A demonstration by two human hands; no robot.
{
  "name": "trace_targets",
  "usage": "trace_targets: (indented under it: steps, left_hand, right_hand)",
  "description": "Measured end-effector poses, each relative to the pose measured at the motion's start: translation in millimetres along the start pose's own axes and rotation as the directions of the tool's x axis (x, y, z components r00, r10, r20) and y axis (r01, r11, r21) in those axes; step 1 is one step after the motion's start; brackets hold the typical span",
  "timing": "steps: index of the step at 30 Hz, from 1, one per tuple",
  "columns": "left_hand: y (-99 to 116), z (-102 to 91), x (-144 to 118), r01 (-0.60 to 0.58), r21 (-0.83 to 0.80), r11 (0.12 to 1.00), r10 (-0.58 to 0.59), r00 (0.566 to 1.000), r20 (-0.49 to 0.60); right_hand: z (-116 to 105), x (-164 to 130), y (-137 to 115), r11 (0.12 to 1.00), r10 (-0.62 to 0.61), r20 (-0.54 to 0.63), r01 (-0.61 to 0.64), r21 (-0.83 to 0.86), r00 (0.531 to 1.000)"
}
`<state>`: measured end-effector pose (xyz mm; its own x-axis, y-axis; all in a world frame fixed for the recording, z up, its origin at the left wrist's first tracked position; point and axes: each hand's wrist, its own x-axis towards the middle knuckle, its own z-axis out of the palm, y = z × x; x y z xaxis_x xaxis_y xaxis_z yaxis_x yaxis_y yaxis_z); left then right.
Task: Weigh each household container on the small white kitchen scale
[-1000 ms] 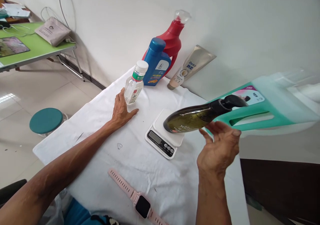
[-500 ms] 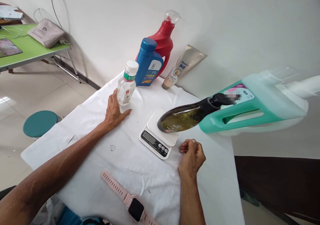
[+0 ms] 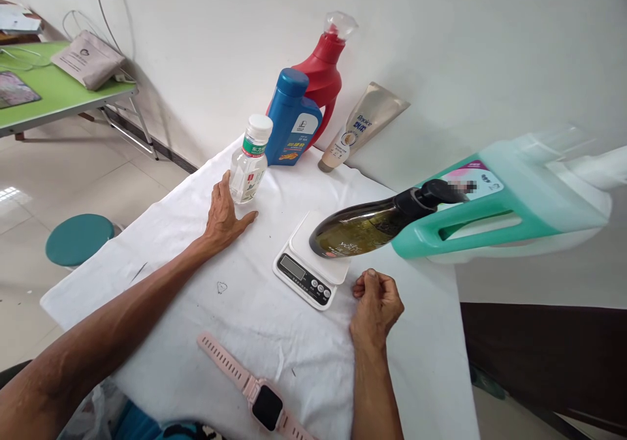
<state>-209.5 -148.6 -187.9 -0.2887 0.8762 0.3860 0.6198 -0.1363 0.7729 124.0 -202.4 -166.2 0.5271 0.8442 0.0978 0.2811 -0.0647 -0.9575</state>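
My left hand (image 3: 224, 213) rests on the white cloth, thumb spread away from the fingers, beside a clear plastic bottle (image 3: 249, 169) with a white cap. Whether its fingertips touch the bottle I cannot tell. A white digital scale (image 3: 304, 277) lies in the middle of the table, its display showing no readable figures. On the scale stands a dark green pump bottle (image 3: 350, 232) with a black pump head. My right hand (image 3: 377, 303) lies just right of the scale with its fingers curled in; anything inside them is hidden.
Along the wall stand a blue bottle (image 3: 291, 126), a red jug (image 3: 326, 68), a Rejoice tube (image 3: 362, 126) and a large green jug (image 3: 490, 211). A pink smartwatch (image 3: 267, 406) lies near the front edge. Left of the table are a teal stool (image 3: 80, 239) and a green table (image 3: 73, 104).
The view has shifted very slightly. Both hands, the scale and the bottles keep their places.
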Motion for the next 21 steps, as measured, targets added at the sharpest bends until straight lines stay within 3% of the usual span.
trace_targets:
  steps: [6, 10, 15, 21]
  left_hand:
    - [0, -1.1, 0, -0.004, 0.005, 1.000, 0.004, 1.000, 0.003]
    - [2, -1.5, 0, 0.005, 0.004, 1.000, -0.005, 1.000, -0.005]
    - [3, -2.0, 0, 0.028, -0.018, 0.999, -0.028, 1.000, -0.002]
    - [2, -2.3, 2, 0.024, -0.020, 1.000, -0.024, 1.000, 0.000]
  right_hand:
    - [2, -3, -1, 1.000, -0.002, -0.043, 0.001, -0.013, 0.999]
    - [5, -10, -11, 0.991, -0.137, -0.111, 0.136, -0.014, 0.984]
    - [15, -12, -57, 0.923, -0.382, 0.056, 0.378, 0.078, 0.922]
    - [36, 8, -99, 0.909, -0.402, 0.157, 0.373, 0.186, 0.902]
